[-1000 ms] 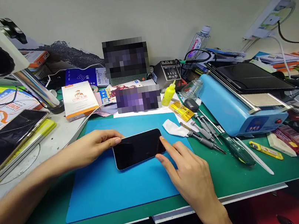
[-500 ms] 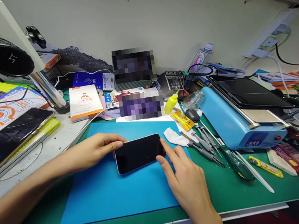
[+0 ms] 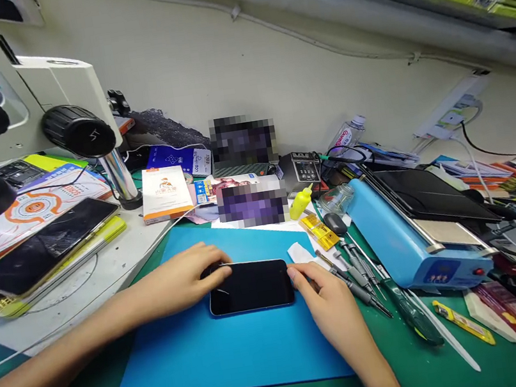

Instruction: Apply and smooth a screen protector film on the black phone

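Phone [image 3: 250,286] flat on blue mat [image 3: 205,356], mid surface [image 3: 408,352], long axis left-right. Left hand [image 3: 181,282]: fingers curled, gripping left end. Right hand [image 3: 336,311]: fingers pinching right end. Phone between hands, both touching. Screwdrivers [image 3: 355,279] just right.

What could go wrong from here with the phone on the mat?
1. The left hand and right hand touch the phone only at its ends, so it might slide on the blue mat.
2. The right hand sits close to the loose screwdrivers; a sideways move could scatter them.
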`<state>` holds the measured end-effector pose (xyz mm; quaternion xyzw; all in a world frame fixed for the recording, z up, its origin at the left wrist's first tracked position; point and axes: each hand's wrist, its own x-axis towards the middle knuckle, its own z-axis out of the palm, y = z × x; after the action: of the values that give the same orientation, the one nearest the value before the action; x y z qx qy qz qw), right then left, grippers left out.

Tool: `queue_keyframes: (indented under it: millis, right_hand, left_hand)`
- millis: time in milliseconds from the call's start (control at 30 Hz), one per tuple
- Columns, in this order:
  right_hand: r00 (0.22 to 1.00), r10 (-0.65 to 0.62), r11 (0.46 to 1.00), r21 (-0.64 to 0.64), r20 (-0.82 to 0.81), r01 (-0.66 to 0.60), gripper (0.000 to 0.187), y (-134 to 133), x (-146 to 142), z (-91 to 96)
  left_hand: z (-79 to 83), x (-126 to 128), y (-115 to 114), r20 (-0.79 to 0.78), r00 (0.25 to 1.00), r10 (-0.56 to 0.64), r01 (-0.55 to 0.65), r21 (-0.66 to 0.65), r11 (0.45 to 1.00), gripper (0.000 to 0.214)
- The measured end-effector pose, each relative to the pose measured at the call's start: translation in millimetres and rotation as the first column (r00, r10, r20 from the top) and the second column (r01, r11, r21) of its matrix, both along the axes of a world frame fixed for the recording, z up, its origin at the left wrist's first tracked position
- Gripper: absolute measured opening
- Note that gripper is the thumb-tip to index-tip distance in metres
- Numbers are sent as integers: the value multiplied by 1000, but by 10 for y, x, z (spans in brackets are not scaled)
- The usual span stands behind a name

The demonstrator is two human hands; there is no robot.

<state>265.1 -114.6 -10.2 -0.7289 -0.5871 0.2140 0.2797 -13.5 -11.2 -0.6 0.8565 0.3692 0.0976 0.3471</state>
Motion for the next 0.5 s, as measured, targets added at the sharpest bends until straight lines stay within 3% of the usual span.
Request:
queue_keyframes:
  millis: [300, 500]
  right_hand:
    - [998, -58, 998, 24, 1, 58, 40, 64, -59, -31]
    - [989, -6, 999, -50, -146, -1, 35, -4, 31, -40]
  left_hand:
    - [-3, -64, 14, 7, 998, -67, 67, -85, 994, 45]
    - [16, -27, 13, -6, 999, -51, 50, -109, 993, 41]
